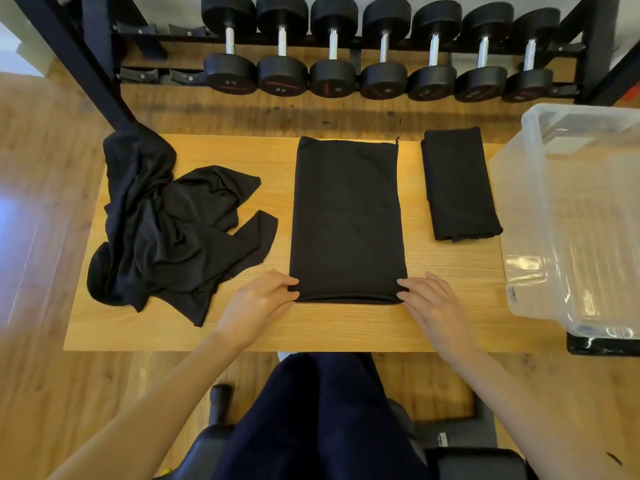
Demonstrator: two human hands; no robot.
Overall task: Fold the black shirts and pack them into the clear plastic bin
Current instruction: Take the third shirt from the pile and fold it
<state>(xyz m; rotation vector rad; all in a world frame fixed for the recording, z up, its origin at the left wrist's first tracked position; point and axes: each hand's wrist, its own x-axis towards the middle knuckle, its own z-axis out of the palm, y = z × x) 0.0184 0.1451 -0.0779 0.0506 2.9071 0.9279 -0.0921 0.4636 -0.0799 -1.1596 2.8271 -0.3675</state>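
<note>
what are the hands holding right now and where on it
Both hands, left and right, pinch the half-folded shirt at its near corners.

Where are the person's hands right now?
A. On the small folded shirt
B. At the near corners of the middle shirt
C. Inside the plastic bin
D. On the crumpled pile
B: the left hand and right hand pinch the near corners of the middle shirt.
</note>
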